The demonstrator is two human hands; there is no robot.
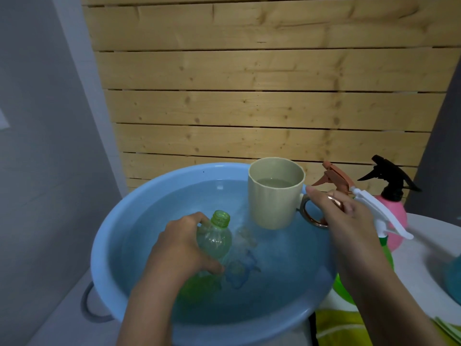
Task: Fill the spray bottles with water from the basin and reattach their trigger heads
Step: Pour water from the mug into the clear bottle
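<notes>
A light blue basin (104, 236) full of water fills the middle of the head view. My left hand (182, 248) grips a green transparent spray bottle (215, 236) without its head, upright over the water, its threaded neck open. My right hand (349, 221) holds a beige mug (274, 196) by its copper handle, above the basin's far right side; the mug holds water. Behind my right hand stand a green bottle with a white trigger head (379, 216), a pink bottle with a black trigger head (391, 176) and a brown trigger head (334, 176).
A wooden slat panel (249, 83) rises right behind the basin. The basin stands on a white surface (419, 258). A blue-green object (452, 278) shows at the right edge. Yellow-green cloth (339, 328) lies below my right forearm. A grey wall is on the left.
</notes>
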